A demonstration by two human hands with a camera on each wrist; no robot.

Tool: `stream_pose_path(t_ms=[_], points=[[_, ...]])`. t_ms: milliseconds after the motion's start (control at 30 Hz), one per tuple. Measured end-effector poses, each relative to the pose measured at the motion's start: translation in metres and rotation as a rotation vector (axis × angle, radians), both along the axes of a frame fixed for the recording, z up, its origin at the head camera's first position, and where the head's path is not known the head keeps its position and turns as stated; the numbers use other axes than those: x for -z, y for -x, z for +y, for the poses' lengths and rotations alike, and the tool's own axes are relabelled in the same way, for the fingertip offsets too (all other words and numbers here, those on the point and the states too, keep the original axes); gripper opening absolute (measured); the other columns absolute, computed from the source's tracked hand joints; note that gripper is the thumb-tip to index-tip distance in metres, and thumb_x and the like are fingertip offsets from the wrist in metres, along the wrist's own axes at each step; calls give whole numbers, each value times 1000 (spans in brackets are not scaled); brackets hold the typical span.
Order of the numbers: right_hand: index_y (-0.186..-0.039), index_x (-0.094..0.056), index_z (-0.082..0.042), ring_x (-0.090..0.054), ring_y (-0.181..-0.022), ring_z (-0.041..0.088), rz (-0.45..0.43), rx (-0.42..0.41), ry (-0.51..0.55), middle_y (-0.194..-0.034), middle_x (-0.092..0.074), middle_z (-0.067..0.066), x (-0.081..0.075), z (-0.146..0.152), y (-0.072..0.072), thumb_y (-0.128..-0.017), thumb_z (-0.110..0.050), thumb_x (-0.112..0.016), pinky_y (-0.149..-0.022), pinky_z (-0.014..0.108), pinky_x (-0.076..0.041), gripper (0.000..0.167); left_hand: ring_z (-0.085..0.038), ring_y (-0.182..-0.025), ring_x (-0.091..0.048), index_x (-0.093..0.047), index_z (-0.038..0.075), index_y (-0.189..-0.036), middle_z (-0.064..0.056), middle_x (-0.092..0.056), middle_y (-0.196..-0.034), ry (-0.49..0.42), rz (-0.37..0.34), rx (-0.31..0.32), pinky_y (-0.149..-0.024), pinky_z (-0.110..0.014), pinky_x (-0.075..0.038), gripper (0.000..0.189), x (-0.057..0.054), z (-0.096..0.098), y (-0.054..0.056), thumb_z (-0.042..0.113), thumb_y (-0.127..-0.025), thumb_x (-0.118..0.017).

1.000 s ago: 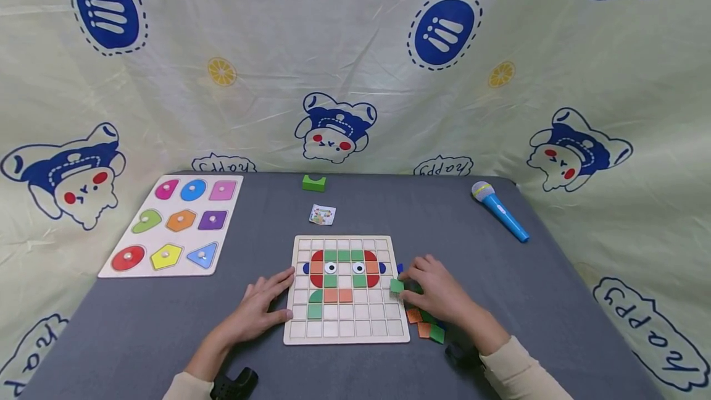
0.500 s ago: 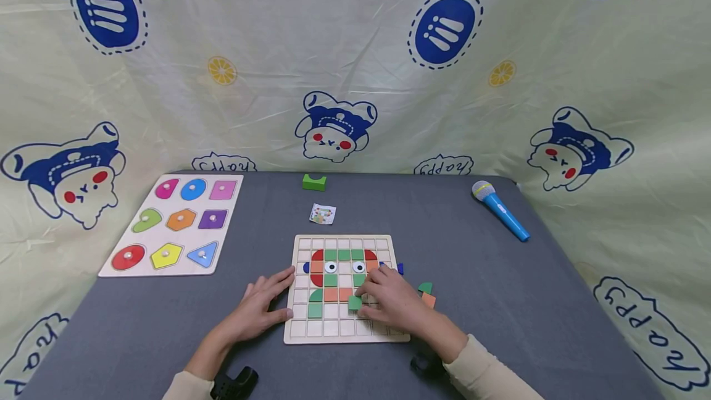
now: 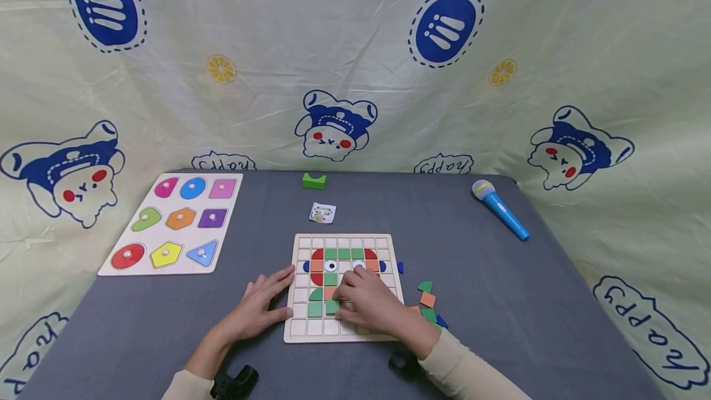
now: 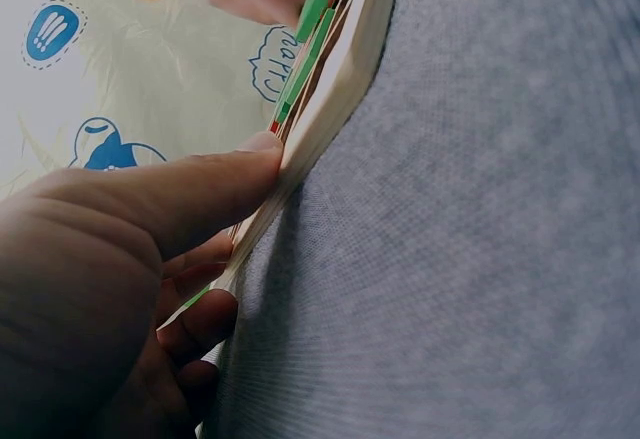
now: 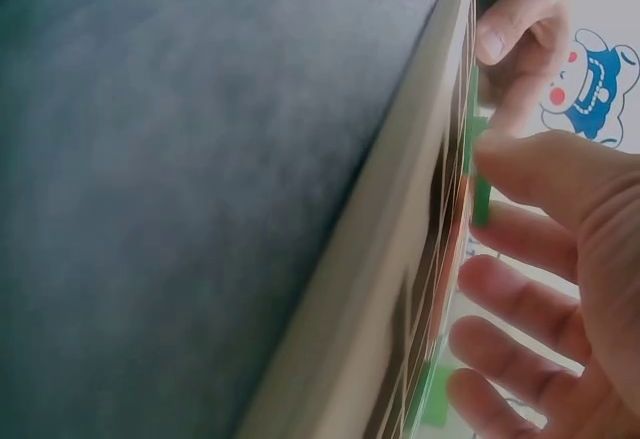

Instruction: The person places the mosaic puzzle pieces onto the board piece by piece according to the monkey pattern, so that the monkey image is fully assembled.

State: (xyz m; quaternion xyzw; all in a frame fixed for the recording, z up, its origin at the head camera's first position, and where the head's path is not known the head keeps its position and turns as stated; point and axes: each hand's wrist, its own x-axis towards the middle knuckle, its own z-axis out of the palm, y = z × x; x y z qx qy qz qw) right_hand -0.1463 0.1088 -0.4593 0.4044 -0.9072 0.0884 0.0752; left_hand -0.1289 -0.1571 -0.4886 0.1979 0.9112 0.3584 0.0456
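Note:
A pale wooden grid board (image 3: 375,329) lies on the table, with red, green, orange and blue tiles and eye tiles in its cells. My left hand (image 3: 257,307) rests against the board's left edge, thumb and fingertips touching it. In the left wrist view, the thumb (image 4: 215,184) presses on the rim. My right hand (image 3: 369,301) is over the board and pinches a green square tile (image 3: 332,307) between thumb and finger, just right of another green square (image 3: 314,309). In the right wrist view, that tile (image 5: 482,199) stands at the fingertips. Some tiles are hidden under the right hand.
Loose green, orange and blue tiles (image 3: 428,299) lie right of the board, near the right forearm. A shape puzzle board (image 3: 183,238) is at left. Beyond the grid are a small picture card (image 3: 322,213) and a green block (image 3: 314,182). A blue microphone (image 3: 505,215) lies back right.
My right hand has carried the green square leftward from the board's right edge to the lower left cells, uncovering the loose tiles. The left hand has stayed in place.

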Motion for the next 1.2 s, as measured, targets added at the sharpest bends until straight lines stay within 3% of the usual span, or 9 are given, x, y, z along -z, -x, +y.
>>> stream_pose_path(t_ms=[167, 833, 1200], points=[[-96, -71, -24, -47, -90, 11, -17, 4, -43, -95, -59, -8, 0, -4, -1, -82, -34, -68, -82, 29, -41, 18, -11, -99, -36, -42, 8, -143, -3, -36, -152, 6, -1, 0, -81, -36, -20, 69, 0, 0, 0, 23, -82, -71], [-99, -71, -25, -47, -92, 11, -5, -3, -75, -96, -59, -7, 0, -6, -1, -81, -38, -70, -83, 29, -41, 23, -13, -101, -35, -41, 10, -144, -2, -35, -153, 5, -35, -13, -87, -43, -21, 69, -2, 1, 0, 24, -83, -70], [-93, -71, -24, -44, -86, 10, 36, 40, 16, -89, -57, -8, -2, 13, 4, -79, -34, -72, -78, 29, -39, 18, -13, -101, -35, -41, 9, -143, -2, -35, -153, 4, -25, -4, -86, -43, -21, 69, -1, 0, 0, 24, -83, -70]])
